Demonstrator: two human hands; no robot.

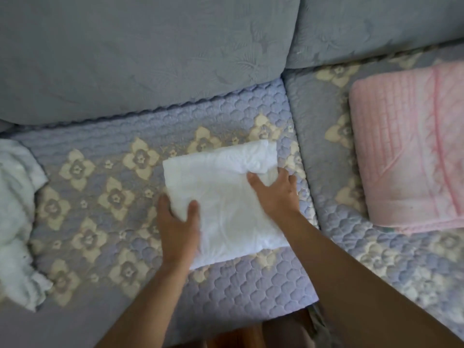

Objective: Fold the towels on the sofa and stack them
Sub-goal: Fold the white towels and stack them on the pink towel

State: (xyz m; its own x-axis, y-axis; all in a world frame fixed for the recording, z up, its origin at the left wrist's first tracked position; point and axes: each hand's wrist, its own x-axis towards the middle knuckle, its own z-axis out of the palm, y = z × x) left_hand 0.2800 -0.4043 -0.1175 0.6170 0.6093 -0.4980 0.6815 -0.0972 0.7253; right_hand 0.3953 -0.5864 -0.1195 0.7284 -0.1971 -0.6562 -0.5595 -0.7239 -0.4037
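From my feed, a crumpled pale towel [15, 222] lies far left of the folded white towel [223, 197] on the sofa seat [100, 151]. My left hand [179, 222] grips the white towel's left edge, thumb on top, fingers tucked under. My right hand [276, 192] pinches its right edge; a folded pink towel [406, 156] rests well right.

Head camera, single view, looking steeply down.
Faces forward onto the sofa seat [105, 197] at close range, wide-angle; back cushions [140, 54] fill the top edge, both forearms enter from the bottom, floor just visible at the lower edge.
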